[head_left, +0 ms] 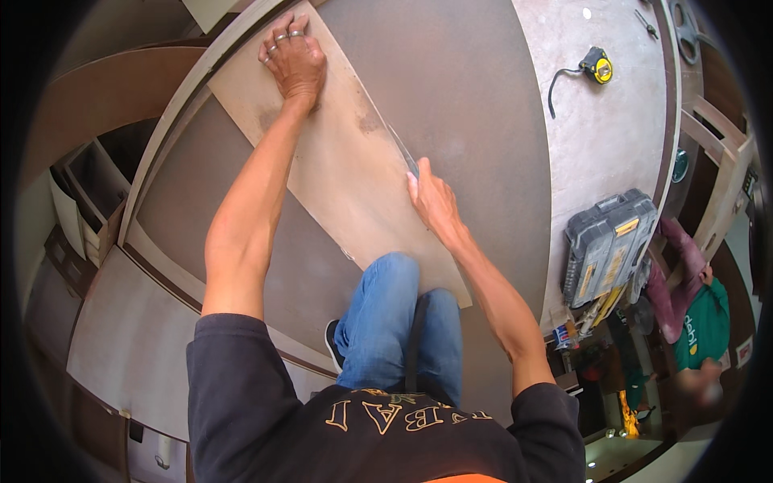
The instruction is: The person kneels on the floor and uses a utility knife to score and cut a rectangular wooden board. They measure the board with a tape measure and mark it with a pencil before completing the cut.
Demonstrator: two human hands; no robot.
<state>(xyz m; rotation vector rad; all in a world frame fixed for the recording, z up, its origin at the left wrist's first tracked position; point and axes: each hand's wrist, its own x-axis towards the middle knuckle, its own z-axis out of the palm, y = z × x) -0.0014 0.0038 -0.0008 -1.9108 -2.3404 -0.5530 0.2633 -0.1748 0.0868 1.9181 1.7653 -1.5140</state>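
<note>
A long pale board (346,177) lies diagonally over a grey-brown panel (435,72), under my bent knees at its lower end. My left hand (294,68), wearing rings, presses on the board's upper end with its fingers apart and slightly curled. My right hand (435,197) grips a thin grey blade-like tool (403,145) lying along the board's right edge; its handle is mostly hidden by the fingers.
A yellow-and-black tape measure (597,68) and grey tool case (608,245) sit on the pale right-hand strip (604,137). A person in green (700,322) is beyond the right edge. A curved raised rim (173,133) borders the panel; wooden cabinetry (97,185) stands left.
</note>
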